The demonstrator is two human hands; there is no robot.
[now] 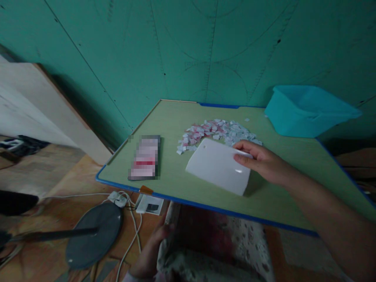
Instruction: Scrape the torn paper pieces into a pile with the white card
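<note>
My right hand [261, 160] is closed on the upper right edge of a white plastic scraper [219, 166], a flat sheet with a small hole near one corner. It is tilted above the table, in front of a pile of small white and pinkish paper scraps [217, 129]. Below the table's front edge, my left hand [157, 243] is closed round the left edge of a patterned cloth [249, 239]. This cloth hangs under the table edge with a dark reddish hollow in it. Part of the left hand is in shadow.
A turquoise plastic bin [305, 113] stands at the table's back right corner. A phone [145, 157] with a blurred screen lies on the left. A green wall [117, 58] rises behind the table. On the floor are a round grey stand base [95, 235] and white cables [136, 231].
</note>
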